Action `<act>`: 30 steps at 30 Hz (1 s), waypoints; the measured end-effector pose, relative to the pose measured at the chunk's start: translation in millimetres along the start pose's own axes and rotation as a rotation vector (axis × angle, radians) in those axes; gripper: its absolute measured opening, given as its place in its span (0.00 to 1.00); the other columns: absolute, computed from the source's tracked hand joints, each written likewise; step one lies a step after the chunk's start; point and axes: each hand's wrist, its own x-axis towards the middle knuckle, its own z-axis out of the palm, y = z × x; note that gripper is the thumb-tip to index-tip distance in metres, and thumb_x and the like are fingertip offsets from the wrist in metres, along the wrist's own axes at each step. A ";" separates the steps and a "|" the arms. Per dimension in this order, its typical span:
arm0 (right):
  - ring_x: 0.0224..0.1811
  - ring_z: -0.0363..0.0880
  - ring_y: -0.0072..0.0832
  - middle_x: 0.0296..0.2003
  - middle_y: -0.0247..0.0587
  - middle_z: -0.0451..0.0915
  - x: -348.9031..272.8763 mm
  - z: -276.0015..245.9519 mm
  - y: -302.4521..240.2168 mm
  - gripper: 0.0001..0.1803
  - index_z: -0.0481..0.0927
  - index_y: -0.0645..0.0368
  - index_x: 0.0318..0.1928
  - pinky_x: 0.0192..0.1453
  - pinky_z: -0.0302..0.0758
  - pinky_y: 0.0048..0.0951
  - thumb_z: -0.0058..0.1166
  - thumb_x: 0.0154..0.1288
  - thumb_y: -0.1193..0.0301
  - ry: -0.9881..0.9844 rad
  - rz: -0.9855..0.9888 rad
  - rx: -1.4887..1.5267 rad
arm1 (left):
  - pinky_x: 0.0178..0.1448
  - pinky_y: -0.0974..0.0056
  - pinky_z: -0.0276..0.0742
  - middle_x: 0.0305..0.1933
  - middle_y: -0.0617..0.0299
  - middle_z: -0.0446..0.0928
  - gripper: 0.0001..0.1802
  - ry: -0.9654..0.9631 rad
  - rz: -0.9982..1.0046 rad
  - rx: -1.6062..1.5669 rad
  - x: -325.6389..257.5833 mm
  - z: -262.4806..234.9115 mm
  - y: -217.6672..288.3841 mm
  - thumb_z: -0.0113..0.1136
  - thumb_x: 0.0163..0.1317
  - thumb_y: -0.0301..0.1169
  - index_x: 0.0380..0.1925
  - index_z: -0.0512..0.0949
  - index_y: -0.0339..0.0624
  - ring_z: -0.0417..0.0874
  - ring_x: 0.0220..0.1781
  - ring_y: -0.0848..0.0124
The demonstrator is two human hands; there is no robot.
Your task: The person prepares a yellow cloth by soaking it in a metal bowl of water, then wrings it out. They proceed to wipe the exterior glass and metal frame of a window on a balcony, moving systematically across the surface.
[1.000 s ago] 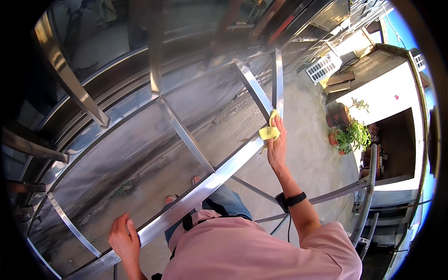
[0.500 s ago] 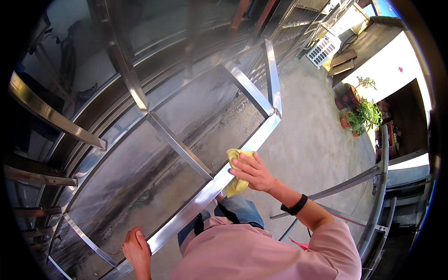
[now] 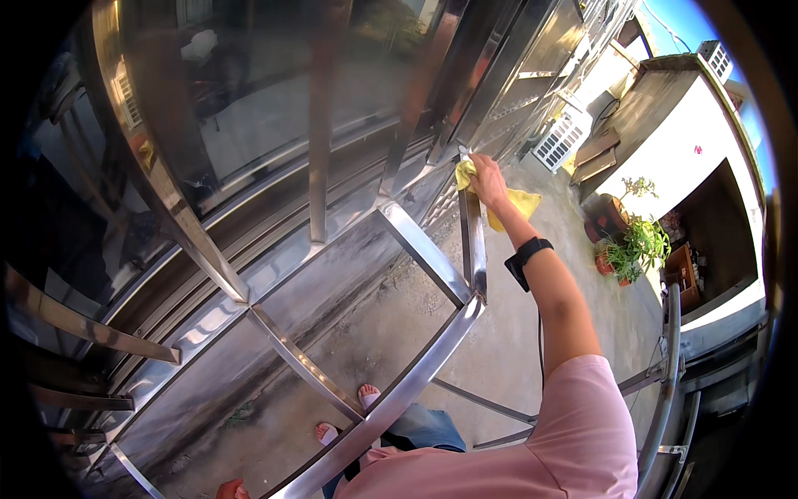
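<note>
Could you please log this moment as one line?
right hand: presses yellow cloth on steel frame | left hand: grips lower rail

Concrete yard floor under the steel frame

The grey concrete floor [image 3: 465, 349] carries the shiny steel frame [image 3: 391, 407] — its bars cross just above the ground. Directly beneath the frame stand the person's sandalled feet [image 3: 345, 416]. Well beyond the frame, towards the white wall, potted plants [image 3: 628, 249] sit on the concrete — an air-conditioner unit [image 3: 559, 143] farther along.
</note>
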 end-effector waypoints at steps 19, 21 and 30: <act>0.54 0.71 0.45 0.55 0.47 0.71 7.1 -18.9 -38.8 0.28 0.65 0.51 0.61 0.56 0.68 0.40 0.47 0.58 0.76 0.014 0.148 0.098 | 0.32 0.58 0.72 0.24 0.53 0.78 0.16 0.179 0.030 -0.029 -2.8 19.8 -14.0 0.45 0.65 0.36 0.33 0.80 0.37 0.80 0.25 0.58; 0.53 0.72 0.47 0.52 0.49 0.72 -5.4 -36.8 -42.8 0.26 0.62 0.51 0.62 0.54 0.69 0.39 0.48 0.62 0.71 0.121 0.124 0.049 | 0.31 0.56 0.71 0.29 0.53 0.77 0.12 0.102 0.003 -0.024 5.2 15.0 -13.7 0.49 0.61 0.33 0.35 0.79 0.40 0.79 0.24 0.57; 0.41 0.75 0.37 0.42 0.47 0.74 -72.1 -154.1 -301.9 0.19 0.66 0.60 0.49 0.46 0.72 0.32 0.53 0.57 0.78 -0.952 -0.676 0.939 | 0.37 0.64 0.76 0.38 0.53 0.78 0.18 0.419 0.070 -0.403 -1.4 2.4 -25.6 0.51 0.63 0.34 0.50 0.73 0.37 0.81 0.35 0.65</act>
